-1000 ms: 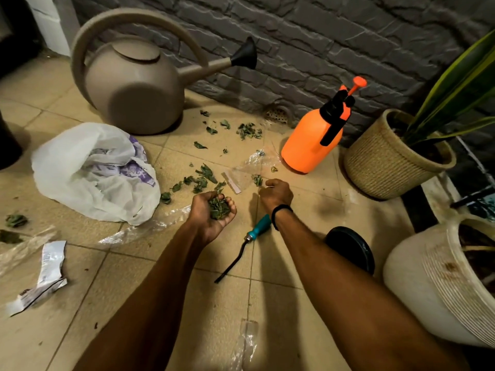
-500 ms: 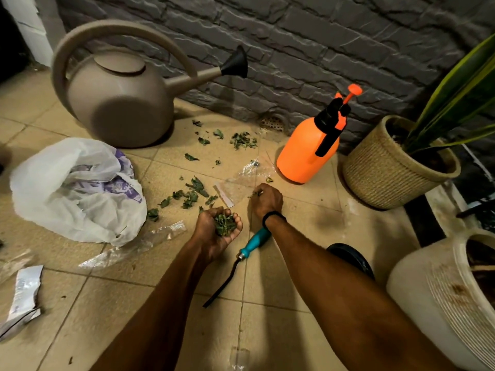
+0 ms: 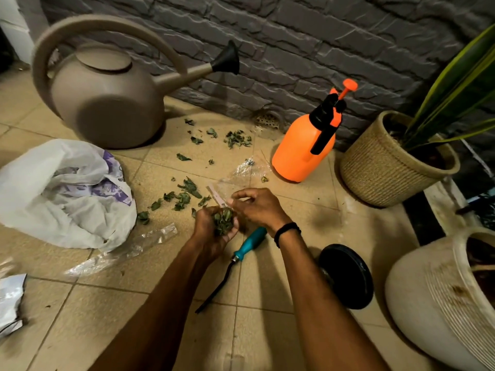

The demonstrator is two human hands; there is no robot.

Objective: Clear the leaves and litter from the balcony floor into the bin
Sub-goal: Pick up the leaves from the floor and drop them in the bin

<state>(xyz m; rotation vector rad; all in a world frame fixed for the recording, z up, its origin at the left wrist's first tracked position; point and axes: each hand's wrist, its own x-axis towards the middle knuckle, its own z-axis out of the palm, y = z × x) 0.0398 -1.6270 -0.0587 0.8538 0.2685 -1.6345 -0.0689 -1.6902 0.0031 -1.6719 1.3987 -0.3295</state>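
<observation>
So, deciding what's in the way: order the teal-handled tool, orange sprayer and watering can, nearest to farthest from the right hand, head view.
1. Teal-handled tool, just below the right hand.
2. Orange sprayer, upper right.
3. Watering can, far upper left.

Dark grey stone-look brick wall (image 3: 294,44) behind beige tiled floor (image 3: 80,317), dim warm light, prob. artificial.

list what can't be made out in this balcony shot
Head view:
Whether the right hand pinches anything: hidden inside its grip.
Leaves in the left hand: mostly buried in its grip.
White pot: cut off by the right edge.
Silver wrapper: cut off by the left edge.
</observation>
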